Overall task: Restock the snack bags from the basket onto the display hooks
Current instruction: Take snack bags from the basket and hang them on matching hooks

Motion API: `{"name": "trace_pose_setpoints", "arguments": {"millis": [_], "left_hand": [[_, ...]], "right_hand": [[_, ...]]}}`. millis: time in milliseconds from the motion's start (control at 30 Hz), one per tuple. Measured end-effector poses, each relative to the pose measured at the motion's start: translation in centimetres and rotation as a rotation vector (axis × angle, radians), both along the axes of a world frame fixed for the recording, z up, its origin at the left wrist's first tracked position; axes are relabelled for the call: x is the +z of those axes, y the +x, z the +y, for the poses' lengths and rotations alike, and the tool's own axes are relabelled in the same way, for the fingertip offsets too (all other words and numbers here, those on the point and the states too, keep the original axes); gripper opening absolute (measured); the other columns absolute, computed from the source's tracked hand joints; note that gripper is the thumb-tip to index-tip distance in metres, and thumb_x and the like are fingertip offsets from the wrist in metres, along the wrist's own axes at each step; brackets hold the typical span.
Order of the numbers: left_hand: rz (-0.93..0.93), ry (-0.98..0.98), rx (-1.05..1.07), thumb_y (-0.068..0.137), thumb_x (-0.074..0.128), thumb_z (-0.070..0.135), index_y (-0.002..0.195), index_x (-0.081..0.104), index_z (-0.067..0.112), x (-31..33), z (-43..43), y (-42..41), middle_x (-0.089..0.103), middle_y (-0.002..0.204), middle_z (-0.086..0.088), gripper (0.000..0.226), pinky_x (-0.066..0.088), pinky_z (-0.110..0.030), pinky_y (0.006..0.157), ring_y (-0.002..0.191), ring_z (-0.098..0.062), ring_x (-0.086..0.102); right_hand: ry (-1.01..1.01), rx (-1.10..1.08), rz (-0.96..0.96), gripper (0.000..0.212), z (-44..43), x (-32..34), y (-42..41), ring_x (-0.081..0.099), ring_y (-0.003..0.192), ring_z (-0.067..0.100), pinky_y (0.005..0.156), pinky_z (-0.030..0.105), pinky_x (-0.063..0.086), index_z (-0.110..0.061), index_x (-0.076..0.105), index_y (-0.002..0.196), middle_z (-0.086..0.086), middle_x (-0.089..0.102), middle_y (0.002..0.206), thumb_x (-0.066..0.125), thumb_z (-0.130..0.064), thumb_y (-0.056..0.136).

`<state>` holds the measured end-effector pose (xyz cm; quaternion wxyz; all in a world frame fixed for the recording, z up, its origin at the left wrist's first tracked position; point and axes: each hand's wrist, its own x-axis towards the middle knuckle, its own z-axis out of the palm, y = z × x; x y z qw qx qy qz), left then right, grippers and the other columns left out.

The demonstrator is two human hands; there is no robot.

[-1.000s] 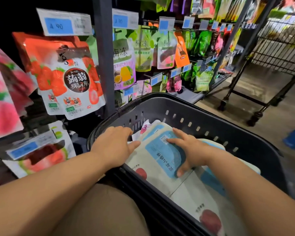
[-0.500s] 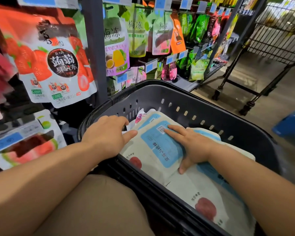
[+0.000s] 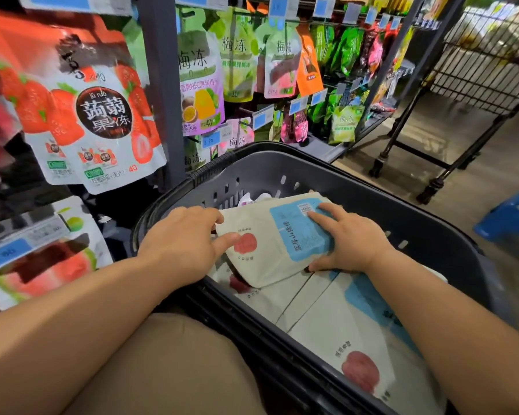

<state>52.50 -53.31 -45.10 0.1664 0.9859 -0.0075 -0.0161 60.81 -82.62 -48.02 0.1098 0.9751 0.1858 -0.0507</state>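
A dark plastic basket (image 3: 354,178) sits in front of me with several cream snack bags (image 3: 336,322) lying flat inside. Both hands hold one cream snack bag (image 3: 267,235), which has a blue label and a red fruit print, tilted just above the pile. My left hand (image 3: 183,241) grips its left edge, thumb pressed on the face near the red fruit. My right hand (image 3: 351,244) lies over the blue label, its thumb curled under the lower edge. The display hooks to the left and behind carry hanging bags, among them a strawberry jelly bag (image 3: 102,121).
A grey shelf upright (image 3: 159,85) stands between the strawberry bags and the green plum-jelly bags (image 3: 237,61). Price tags (image 3: 264,116) jut out from the hooks. A black wire cart on wheels (image 3: 477,73) stands at the right, with a blue stool (image 3: 510,217) beside the basket.
The top snack bag has come up off the pile and turned. My left hand moved from the basket's rim onto the bag's left edge, and my right hand now grips it.
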Motion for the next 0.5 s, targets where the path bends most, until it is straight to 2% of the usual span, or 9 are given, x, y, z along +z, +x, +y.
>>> {"name": "trace_pose_setpoints", "arguments": {"millis": [67,167,267,367,500], "left_hand": [[0.002,0.008,-0.001,0.092,0.039,0.067,0.130,0.051,0.032,0.0,0.0,0.0,0.057,0.124,0.009,0.053,0.043,-0.037,0.091,0.121,-0.017,0.045],[-0.005,0.009,0.001,0.093,0.038,0.066,0.132,0.049,0.033,0.1,-0.1,-0.1,0.056,0.124,0.010,0.053,0.042,-0.036,0.092,0.123,-0.016,0.044],[-0.014,-0.006,0.004,0.093,0.040,0.065,0.132,0.050,0.032,0.1,-0.1,-0.2,0.056,0.123,0.011,0.052,0.041,-0.035,0.092,0.122,-0.015,0.043],[-0.027,-0.024,0.008,0.092,0.040,0.065,0.132,0.050,0.033,0.1,0.0,-0.3,0.057,0.123,0.012,0.052,0.041,-0.034,0.093,0.123,-0.015,0.043],[-0.035,-0.041,0.009,0.092,0.039,0.066,0.134,0.048,0.033,0.2,0.0,-0.3,0.056,0.124,0.013,0.054,0.041,-0.034,0.097,0.124,-0.013,0.042]], "right_hand": [[-0.068,0.032,-0.060,0.118,-0.1,-0.2,-0.2,0.033,0.137,0.026,0.113,0.041,0.032,-0.039,0.011,0.156,-0.009,0.014,0.161,0.051,-0.094,0.060],[-0.090,0.172,-0.114,0.117,0.1,-1.0,-0.3,0.010,0.151,0.031,0.121,0.047,0.005,-0.035,0.016,0.157,-0.002,0.019,0.163,0.039,-0.095,0.059],[-0.085,0.345,-0.057,0.098,0.4,-1.8,-0.1,0.015,0.152,0.028,0.118,0.049,-0.004,-0.040,0.023,0.154,-0.001,0.026,0.162,0.034,-0.087,0.068],[-0.091,0.401,-0.042,0.082,0.2,-2.2,0.0,0.022,0.150,0.026,0.117,0.052,-0.001,-0.044,0.028,0.152,-0.003,0.029,0.161,0.031,-0.081,0.079],[-0.033,0.477,-0.130,0.063,-0.2,-2.7,0.3,0.042,0.141,0.028,0.114,0.057,0.024,-0.042,0.044,0.145,-0.004,0.046,0.152,0.024,-0.073,0.094]]}}
